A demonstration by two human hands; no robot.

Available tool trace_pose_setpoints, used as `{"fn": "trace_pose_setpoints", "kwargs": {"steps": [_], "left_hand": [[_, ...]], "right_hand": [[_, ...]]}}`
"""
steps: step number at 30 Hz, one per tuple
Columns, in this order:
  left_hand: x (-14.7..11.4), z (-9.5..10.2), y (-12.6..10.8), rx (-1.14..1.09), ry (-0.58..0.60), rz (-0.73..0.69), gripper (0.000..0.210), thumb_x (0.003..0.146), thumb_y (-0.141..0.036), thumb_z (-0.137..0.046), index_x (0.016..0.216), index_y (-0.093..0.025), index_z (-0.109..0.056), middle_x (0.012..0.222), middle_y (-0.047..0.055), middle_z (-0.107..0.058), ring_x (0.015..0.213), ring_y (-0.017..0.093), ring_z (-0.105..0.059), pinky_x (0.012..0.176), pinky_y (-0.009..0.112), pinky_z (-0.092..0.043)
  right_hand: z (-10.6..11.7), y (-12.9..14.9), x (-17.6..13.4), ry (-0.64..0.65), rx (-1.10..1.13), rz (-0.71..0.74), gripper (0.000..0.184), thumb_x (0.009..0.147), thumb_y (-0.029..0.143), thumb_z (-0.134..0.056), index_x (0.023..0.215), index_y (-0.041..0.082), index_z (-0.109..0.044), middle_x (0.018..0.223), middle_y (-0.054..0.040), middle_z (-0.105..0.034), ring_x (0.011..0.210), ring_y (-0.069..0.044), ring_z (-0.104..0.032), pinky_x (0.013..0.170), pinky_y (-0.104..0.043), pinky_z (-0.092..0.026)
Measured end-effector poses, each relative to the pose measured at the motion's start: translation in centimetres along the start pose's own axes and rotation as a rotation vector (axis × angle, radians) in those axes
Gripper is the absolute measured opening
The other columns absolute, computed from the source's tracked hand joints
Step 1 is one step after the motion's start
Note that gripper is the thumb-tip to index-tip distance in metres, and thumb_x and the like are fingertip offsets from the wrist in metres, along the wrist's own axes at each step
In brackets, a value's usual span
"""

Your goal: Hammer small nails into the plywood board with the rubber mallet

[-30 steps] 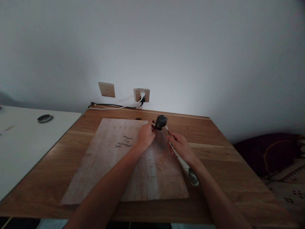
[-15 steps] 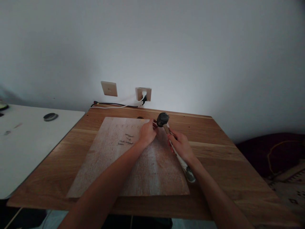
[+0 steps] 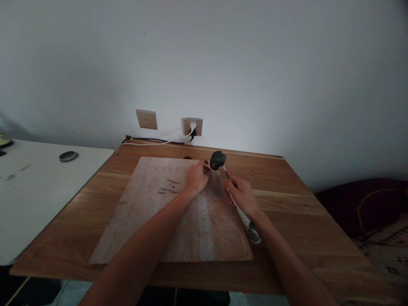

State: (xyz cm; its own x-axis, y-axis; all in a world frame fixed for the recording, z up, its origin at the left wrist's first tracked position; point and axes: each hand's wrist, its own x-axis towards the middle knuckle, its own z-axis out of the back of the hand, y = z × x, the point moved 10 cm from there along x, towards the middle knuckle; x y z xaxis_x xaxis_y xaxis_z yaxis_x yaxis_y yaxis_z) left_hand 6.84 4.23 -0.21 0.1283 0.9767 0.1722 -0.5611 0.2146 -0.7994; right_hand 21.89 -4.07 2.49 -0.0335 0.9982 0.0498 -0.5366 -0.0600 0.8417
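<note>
My right hand [image 3: 242,193] is wrapped round the handle of a mallet [image 3: 218,160] with a thick dark head and a pale, worn handle. The mallet head is raised at the board's back edge, just right of my left hand [image 3: 197,175]. My left fingers are pinched together at the back of the wooden board [image 3: 204,229]; anything between them is too small to make out. Left of that hand lie several small metal nails or screws [image 3: 172,191], loose on the board. A row of small dots [image 3: 177,168] runs along the board's back edge.
The board lies on a wooden table [image 3: 296,221] against the wall. Behind it, white and black cables [image 3: 149,143] run to a wall socket [image 3: 192,126]. To the left, a white table [image 3: 38,182] carries a round dark object [image 3: 68,156]. Dark red fabric [image 3: 360,204] is at right.
Both hands and the mallet stay almost in place. The left fingers have shifted very slightly; the loose metal pieces lie as before.
</note>
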Motion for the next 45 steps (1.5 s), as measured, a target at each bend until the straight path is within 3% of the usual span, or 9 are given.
{"fn": "trace_pose_setpoints", "kwargs": {"steps": [5,10,18,24,28,29,32,35,45], "left_hand": [[-0.1,0.1,-0.2,0.002,0.003,-0.007,0.033,0.082,0.0,-0.066,0.108,-0.021,-0.065,0.1,0.005,-0.081,0.091,0.021,-0.076,0.08,0.031,-0.054],[-0.2,0.2,-0.4,0.007,0.003,-0.002,0.032,0.083,-0.005,-0.071,0.11,-0.02,-0.065,0.1,0.006,-0.081,0.09,0.022,-0.076,0.08,0.032,-0.055],[-0.2,0.1,-0.2,0.028,0.024,0.0,0.032,0.083,-0.002,-0.065,0.11,-0.02,-0.065,0.106,0.007,-0.08,0.097,0.022,-0.075,0.085,0.033,-0.055],[0.6,-0.2,-1.0,0.027,0.143,-0.017,0.044,0.077,0.0,-0.068,0.118,-0.017,-0.062,0.107,0.009,-0.078,0.092,0.02,-0.074,0.082,0.031,-0.056],[1.2,3.8,-2.0,0.039,0.22,-0.101,0.038,0.074,-0.009,-0.073,0.11,-0.016,-0.064,0.122,0.01,-0.07,0.092,0.019,-0.071,0.08,0.028,-0.055],[1.1,5.1,-2.8,0.127,0.244,-0.201,0.035,0.077,-0.013,-0.07,0.111,-0.017,-0.064,0.126,0.011,-0.067,0.092,0.019,-0.069,0.081,0.03,-0.054],[-0.1,8.5,-2.9,0.437,0.376,-0.387,0.026,0.077,-0.014,-0.064,0.101,-0.02,-0.067,0.103,0.006,-0.069,0.092,0.022,-0.066,0.081,0.031,-0.049],[-1.6,10.1,-0.3,0.579,0.602,-0.345,0.016,0.073,-0.016,-0.066,0.089,-0.021,-0.067,0.087,0.002,-0.067,0.08,0.02,-0.063,0.071,0.029,-0.043],[-1.4,9.9,4.4,0.554,0.682,-0.31,0.009,0.066,-0.015,-0.067,0.074,-0.02,-0.068,0.083,0.001,-0.066,0.074,0.016,-0.06,0.07,0.026,-0.042]], "right_hand": [[-0.5,0.1,-0.1,0.052,-0.028,0.005,0.029,0.096,0.038,-0.047,0.099,0.018,-0.068,0.056,0.0044,-0.057,0.037,-0.013,-0.053,0.04,-0.023,-0.041],[0.1,0.5,-0.2,-0.036,-0.072,0.065,0.031,0.097,0.036,-0.047,0.104,0.018,-0.07,0.058,0.0032,-0.06,0.042,-0.014,-0.057,0.046,-0.023,-0.045],[-1.2,0.0,0.0,0.104,-0.073,-0.003,0.027,0.099,0.035,-0.041,0.1,0.02,-0.064,0.055,0.0055,-0.054,0.037,-0.013,-0.054,0.04,-0.021,-0.042],[-1.1,0.1,-0.2,0.078,-0.08,-0.02,0.03,0.1,0.035,-0.04,0.106,0.018,-0.064,0.056,0.0044,-0.056,0.037,-0.012,-0.053,0.039,-0.02,-0.041],[-1.0,0.1,-0.3,0.08,-0.093,-0.026,0.036,0.101,0.036,-0.04,0.118,0.016,-0.064,0.056,0.0037,-0.057,0.038,-0.013,-0.054,0.039,-0.021,-0.041],[-1.0,0.0,-0.3,0.081,-0.093,-0.03,0.037,0.1,0.036,-0.04,0.12,0.015,-0.064,0.056,0.0039,-0.057,0.037,-0.014,-0.054,0.039,-0.021,-0.041],[-1.0,-0.1,-0.3,0.08,-0.082,-0.018,0.038,0.1,0.037,-0.041,0.119,0.016,-0.066,0.055,0.0038,-0.057,0.036,-0.013,-0.052,0.041,-0.022,-0.042],[-1.0,-0.2,-0.2,0.068,-0.078,0.0,0.037,0.1,0.037,-0.042,0.118,0.016,-0.067,0.056,0.0033,-0.058,0.037,-0.013,-0.052,0.043,-0.022,-0.042],[-1.1,-0.8,-0.1,0.068,-0.071,-0.023,0.036,0.101,0.037,-0.04,0.116,0.016,-0.065,0.056,0.0046,-0.056,0.037,-0.014,-0.054,0.041,-0.022,-0.043]]}}
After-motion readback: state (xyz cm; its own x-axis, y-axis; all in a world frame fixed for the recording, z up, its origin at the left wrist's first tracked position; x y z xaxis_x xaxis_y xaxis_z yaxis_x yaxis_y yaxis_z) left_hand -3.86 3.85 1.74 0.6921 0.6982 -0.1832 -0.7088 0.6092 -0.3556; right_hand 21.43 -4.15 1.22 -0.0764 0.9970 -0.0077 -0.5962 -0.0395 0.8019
